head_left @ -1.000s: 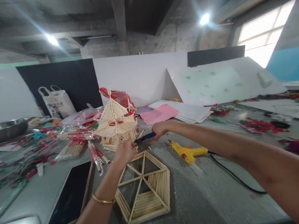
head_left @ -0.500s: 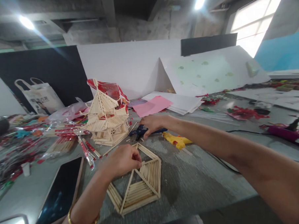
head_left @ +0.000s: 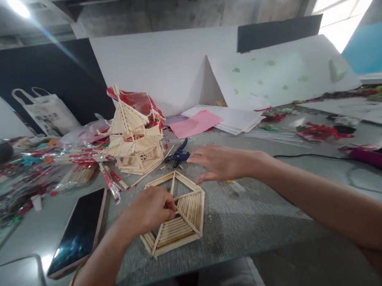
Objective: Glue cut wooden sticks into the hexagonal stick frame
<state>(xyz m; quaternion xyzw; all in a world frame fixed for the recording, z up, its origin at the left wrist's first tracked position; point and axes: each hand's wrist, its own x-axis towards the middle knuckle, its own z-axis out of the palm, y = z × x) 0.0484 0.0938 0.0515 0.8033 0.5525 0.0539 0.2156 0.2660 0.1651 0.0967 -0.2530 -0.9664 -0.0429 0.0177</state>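
A flat hexagonal frame of wooden sticks [head_left: 173,253] lies in front of me, with rows of sticks filling some of its triangles. My left hand [head_left: 152,210] pinches over the middle of the frame. From its fingers a thin wooden stick [head_left: 172,186] runs to the far corner; the exact grip is hidden. My right hand [head_left: 221,160] is held above the table with fingers stretched apart and nothing in them. Just left of its fingertips lie blue-handled cutters [head_left: 179,155]. Only a yellow sliver of the glue gun [head_left: 230,181] shows under this hand, beside a clear glue stick [head_left: 236,186].
Behind the frame stands a stick-built pagoda [head_left: 132,137]. A phone [head_left: 79,232] lies on the left, near bagged sticks [head_left: 77,179] and craft bits. Pink paper [head_left: 196,123] and white sheets [head_left: 237,126] lie farther back. A black cable [head_left: 312,156] crosses the right side.
My right hand has drawn back to the right from the cutters, which now show more. My left hand has shifted slightly, revealing a stick toward the far corner. The view has tilted down.
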